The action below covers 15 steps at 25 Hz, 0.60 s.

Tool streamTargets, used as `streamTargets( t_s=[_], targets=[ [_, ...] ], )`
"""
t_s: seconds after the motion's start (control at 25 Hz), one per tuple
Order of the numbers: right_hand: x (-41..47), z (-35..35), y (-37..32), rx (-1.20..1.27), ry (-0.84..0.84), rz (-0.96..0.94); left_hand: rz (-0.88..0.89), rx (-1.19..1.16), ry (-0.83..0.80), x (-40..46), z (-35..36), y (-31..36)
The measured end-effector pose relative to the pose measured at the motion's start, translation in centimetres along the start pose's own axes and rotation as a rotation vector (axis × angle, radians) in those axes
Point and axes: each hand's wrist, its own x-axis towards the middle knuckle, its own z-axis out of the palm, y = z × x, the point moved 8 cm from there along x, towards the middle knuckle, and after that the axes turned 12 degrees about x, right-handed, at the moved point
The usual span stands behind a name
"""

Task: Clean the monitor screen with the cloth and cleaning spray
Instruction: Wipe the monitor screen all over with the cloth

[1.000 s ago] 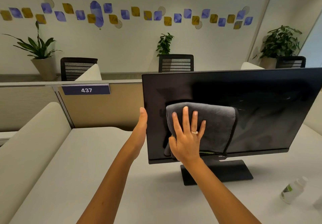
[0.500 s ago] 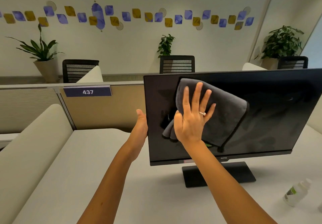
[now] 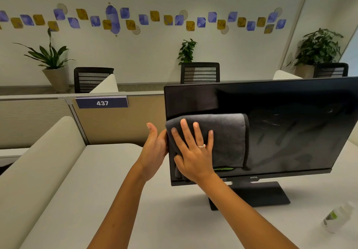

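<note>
Right hand [image 3: 193, 152] (fingers spread flat) presses cloth [image 3: 226, 138] on monitor [image 3: 290, 124]; left hand [image 3: 155, 148] steadies its edge.

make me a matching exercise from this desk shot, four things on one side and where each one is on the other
Things:
1. cloth
2. spray bottle
3. left hand
4. right hand

Places:
A. lying on the desk, right of the stand
B. pressed flat on the cloth
C. against the monitor's left edge
D. spread on the screen's lower left

Pairs: 1-D, 2-A, 3-C, 4-B
</note>
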Motion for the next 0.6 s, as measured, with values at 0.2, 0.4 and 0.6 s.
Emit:
streamTargets(
  t_s=[0.2, 0.4, 0.6],
  targets=[
    [-3.9, 1.4, 0.0, -0.040, -0.100, 0.005, -0.036, -0.077, -0.002, 0.0, -0.1, -0.2],
    [0.5, -0.6, -0.7, 0.050, -0.018, 0.070, -0.025, -0.045, -0.008, 0.0, -0.3, -0.3],
    [7.3, -2.9, -2.0, 0.121, 0.115, 0.152, -0.034, -0.052, -0.024, 0.1, -0.6, -0.5]
  ],
)
